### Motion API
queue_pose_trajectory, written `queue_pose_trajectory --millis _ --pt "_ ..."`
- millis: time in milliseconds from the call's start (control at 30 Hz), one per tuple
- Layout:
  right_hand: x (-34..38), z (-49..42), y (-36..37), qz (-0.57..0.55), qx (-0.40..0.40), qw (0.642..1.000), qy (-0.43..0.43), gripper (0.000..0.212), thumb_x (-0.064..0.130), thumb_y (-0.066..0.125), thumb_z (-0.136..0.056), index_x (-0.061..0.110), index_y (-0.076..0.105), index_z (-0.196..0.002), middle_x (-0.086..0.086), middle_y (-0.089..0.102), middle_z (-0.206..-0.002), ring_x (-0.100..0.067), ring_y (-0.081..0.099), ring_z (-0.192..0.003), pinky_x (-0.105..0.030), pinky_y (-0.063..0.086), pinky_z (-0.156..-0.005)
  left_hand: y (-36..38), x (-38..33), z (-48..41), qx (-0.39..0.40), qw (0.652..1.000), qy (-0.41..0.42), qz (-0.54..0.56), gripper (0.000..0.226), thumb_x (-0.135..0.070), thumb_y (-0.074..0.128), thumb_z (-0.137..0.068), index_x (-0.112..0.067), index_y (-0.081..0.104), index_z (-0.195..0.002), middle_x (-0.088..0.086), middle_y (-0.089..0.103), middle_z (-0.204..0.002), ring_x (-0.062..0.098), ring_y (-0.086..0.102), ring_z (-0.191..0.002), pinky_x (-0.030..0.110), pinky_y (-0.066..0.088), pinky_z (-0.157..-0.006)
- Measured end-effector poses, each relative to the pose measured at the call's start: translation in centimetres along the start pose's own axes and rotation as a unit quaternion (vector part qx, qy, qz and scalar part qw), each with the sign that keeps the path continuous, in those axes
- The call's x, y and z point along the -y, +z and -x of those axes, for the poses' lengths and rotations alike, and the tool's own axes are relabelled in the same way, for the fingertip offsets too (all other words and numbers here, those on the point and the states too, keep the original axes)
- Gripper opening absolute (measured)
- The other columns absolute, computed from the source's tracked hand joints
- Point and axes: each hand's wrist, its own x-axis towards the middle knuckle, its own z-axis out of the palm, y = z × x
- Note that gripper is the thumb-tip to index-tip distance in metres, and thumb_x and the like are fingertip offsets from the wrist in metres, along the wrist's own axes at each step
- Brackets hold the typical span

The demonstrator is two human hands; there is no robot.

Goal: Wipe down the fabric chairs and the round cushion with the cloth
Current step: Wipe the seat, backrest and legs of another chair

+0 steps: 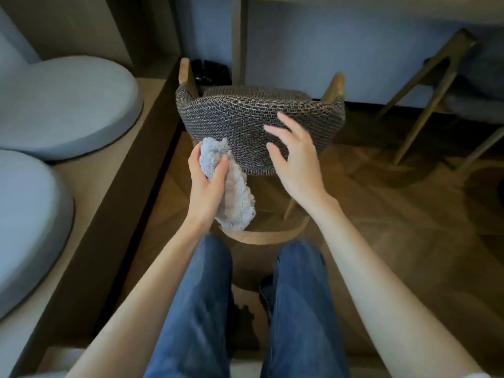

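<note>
The cloth (237, 199), a fluffy grey one, was bunched up in the left hand (203, 190), fingers and thumb curled round the top of it while the rest hung down below the palm. The top of the wad sat right against the lower left edge of the chair (240, 115) back, which was a dark woven fabric with wooden posts poking up at both top corners.

The right hand (296, 162) was open, fingers spread and relaxed, over the right side of that same back, holding nothing. Couldn't really tell if the fingertips were touching the fabric or just above it.

Off to the left, a pale blue round cushion (68, 105) lay on a wooden ledge (114, 165), with a second cushion (27, 227) closer in. A black bin (210, 72) sat behind the chair. Another chair (436, 77) stood well off to the right on the wood floor (409, 203). Legs in jeans (199, 309) at the bottom.
</note>
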Motion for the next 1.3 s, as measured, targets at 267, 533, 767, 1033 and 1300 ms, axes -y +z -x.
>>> queue_pose_trajectory --millis 267,533,767,1033,1300 --pt "3.5 10.1 -1.7 -0.235 0.129 0.949 0.165 0.028 0.027 0.057 -0.096 0.024 0.059 -0.124 0.01 0.066 -0.108 0.007 0.06 -0.096 -0.014 0.049 -0.084 0.2 -2.6 6.0 0.126 0.988 -0.043 0.081 0.08 -0.038 0.055 -0.074 -0.034 0.019 -0.145 -0.005 0.036 -0.143 0.014 0.045 -0.127 0.043 0.038 -0.11" --pt "4.1 12.7 -3.3 -0.188 -0.028 0.975 0.117 0.018 0.022 0.055 -0.097 0.016 0.062 -0.112 0.013 0.065 -0.1 0.0 0.061 -0.096 -0.019 0.051 -0.082 -2.4 -2.0 8.8 0.105 0.994 0.001 0.044 0.043 -0.021 0.069 -0.087 -0.024 0.047 -0.125 0.0 0.06 -0.12 0.016 0.062 -0.11 0.04 0.053 -0.095" --pt "4.3 12.8 -3.9 -0.119 -0.032 0.989 0.086 0.019 0.019 0.047 -0.101 0.016 0.051 -0.119 0.017 0.058 -0.098 0.009 0.058 -0.089 -0.011 0.048 -0.074 -3.3 -0.8 8.4 0.116 0.982 0.08 -0.126 0.018 -0.027 0.069 -0.087 -0.022 0.052 -0.086 0.004 0.061 -0.1 0.02 0.06 -0.097 0.028 0.054 -0.078" --pt "2.0 11.6 -2.1 -0.125 0.124 0.972 0.155 0.072 0.03 0.079 -0.079 0.021 0.034 -0.133 0.025 0.047 -0.109 0.007 0.054 -0.095 -0.009 0.046 -0.07 -1.3 -0.4 4.8 0.103 0.979 0.113 -0.136 0.026 -0.028 0.069 -0.088 -0.018 0.046 -0.082 -0.003 0.06 -0.079 0.011 0.059 -0.073 0.035 0.051 -0.068" --pt "-2.5 6.7 -3.2 -0.231 -0.193 0.932 0.203 0.015 0.014 0.066 -0.087 0.016 0.058 -0.099 0.008 0.064 -0.095 -0.005 0.062 -0.088 -0.025 0.05 -0.077 0.0 -0.7 -1.8 0.032 0.916 0.299 -0.266 0.05 -0.029 0.062 -0.093 -0.022 0.044 -0.139 0.0 0.043 -0.136 0.012 0.038 -0.127 0.031 0.037 -0.107"
